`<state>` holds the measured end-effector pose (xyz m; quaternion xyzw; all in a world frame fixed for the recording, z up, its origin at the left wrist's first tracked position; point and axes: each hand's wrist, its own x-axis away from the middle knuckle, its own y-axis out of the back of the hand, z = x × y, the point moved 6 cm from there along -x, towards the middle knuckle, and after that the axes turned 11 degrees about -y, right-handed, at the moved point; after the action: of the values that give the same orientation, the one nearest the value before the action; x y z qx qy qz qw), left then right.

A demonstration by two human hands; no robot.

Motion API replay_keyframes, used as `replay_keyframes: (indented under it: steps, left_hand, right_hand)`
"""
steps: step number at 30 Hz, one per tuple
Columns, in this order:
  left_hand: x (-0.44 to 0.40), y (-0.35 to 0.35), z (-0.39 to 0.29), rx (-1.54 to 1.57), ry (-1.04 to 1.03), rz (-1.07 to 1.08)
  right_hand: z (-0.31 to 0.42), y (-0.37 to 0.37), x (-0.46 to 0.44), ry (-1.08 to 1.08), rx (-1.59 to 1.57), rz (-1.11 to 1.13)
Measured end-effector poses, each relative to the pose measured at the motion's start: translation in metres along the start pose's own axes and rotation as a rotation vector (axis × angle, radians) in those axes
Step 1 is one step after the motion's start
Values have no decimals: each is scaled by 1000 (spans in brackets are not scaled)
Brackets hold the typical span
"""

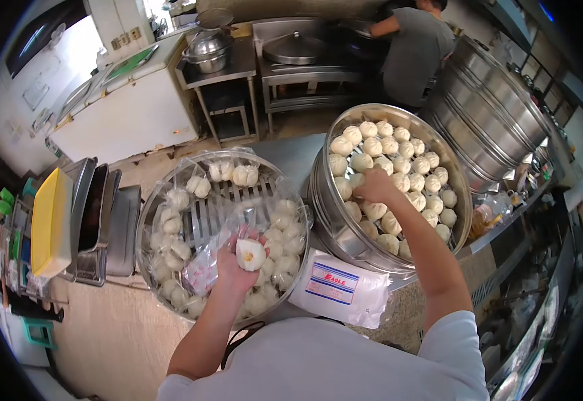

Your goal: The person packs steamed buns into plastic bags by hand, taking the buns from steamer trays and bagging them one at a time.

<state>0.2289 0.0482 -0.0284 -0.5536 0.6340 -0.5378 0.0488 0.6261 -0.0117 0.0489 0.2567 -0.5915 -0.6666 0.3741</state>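
My left hand holds a white bun in a clear plastic bag, over the left steamer tray. Bagged buns lie round that tray, with bare slats showing in its middle. On the right, my right hand reaches into a round steamer full of pleated buns. Its fingers are bent down at a bun on the left side, and their tips are hidden. A white plastic packet with a blue and red label lies between the two steamers.
Tall stacked steamers stand at the right. Metal trays and a yellow container stand at the left. A person in grey is at the stove behind. A white chest freezer is at the back left.
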Motion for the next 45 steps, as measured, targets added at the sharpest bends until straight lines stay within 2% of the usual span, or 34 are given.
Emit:
replay_keyframes:
  steps: [1, 2, 5, 8, 12, 14, 15, 16, 17, 18, 21, 23, 24, 27, 28, 31, 32, 34, 35, 37, 38, 39, 41, 42, 45]
  left_hand:
    - [1, -3, 1, 14, -17, 12]
    - [2, -10, 3, 28, -39, 28]
    - [9, -31, 0, 7, -108, 7]
    - [17, -43, -1, 82, -120, -1]
    - [6, -41, -3, 16, -161, 39]
    - [4, -42, -4, -17, -191, 62]
    - [2, -42, -2, 10, -186, 126]
    - [0, -38, 0, 36, -181, 185]
    - [2, -35, 0, 60, -176, 242]
    - [19, -37, -7, -30, -216, 210]
    - [16, -13, -21, -39, -244, 172]
    - [10, 2, -40, -284, -393, 91]
    - [6, 5, -52, -405, -471, 56]
    - [-2, 30, -106, -1051, -752, 57]
    - [3, 28, -123, -1341, -932, 40]
    - [31, 20, -136, -1310, -1042, 14]
    - [36, 18, -133, -1369, -1001, 49]
    - [42, 16, -125, -1489, -920, 127]
    - [43, 18, -122, -1409, -927, 209]
    - [51, 14, -120, -1243, -933, 369]
    - [60, 12, -121, -1273, -1019, 383]
    - [58, 16, -121, -1253, -1001, 372]
    - [48, 29, -125, -1212, -968, 340]
    - [48, 30, -123, -1119, -874, 407]
    - [47, 38, -114, -743, -531, 551]
  right_hand:
    - [11, 10, 8, 4, 44, 12]
    - [4, 2, 5, 37, 19, -110]
    - [-4, 13, 4, -8, -345, -80]
    - [35, 82, 48, -26, -610, -100]
    - [119, 89, 128, 113, -1170, 203]
    - [165, 46, 156, 258, -1208, 340]
    - [191, 32, 169, 316, -1079, 365]
    - [208, -6, 168, 560, -754, -80]
    - [221, -33, 170, 477, -905, 0]
    - [235, -54, 175, 386, -1055, 83]
    - [257, -69, 187, 166, -1395, 363]
    - [255, -86, 195, -72, -1500, 529]
    - [249, -104, 194, -182, -1677, 629]
    - [241, -103, 209, -216, -2100, 1045]
    - [242, -96, 215, -325, -2102, 1062]
    - [254, -91, 227, -235, -1942, 1087]
    - [262, -77, 236, -118, -1954, 1092]
    - [285, -44, 248, 67, -1764, 1047]
    - [296, -33, 248, 158, -1668, 1016]
    - [301, -42, 239, 67, -1442, 930]
    - [300, -55, 229, 18, -1343, 884]
    - [299, -64, 222, -29, -1243, 839]
    - [296, -71, 218, -120, -1293, 967]
    - [294, -75, 218, -168, -1313, 1036]
    - [293, -74, 213, -166, -1509, 1020]
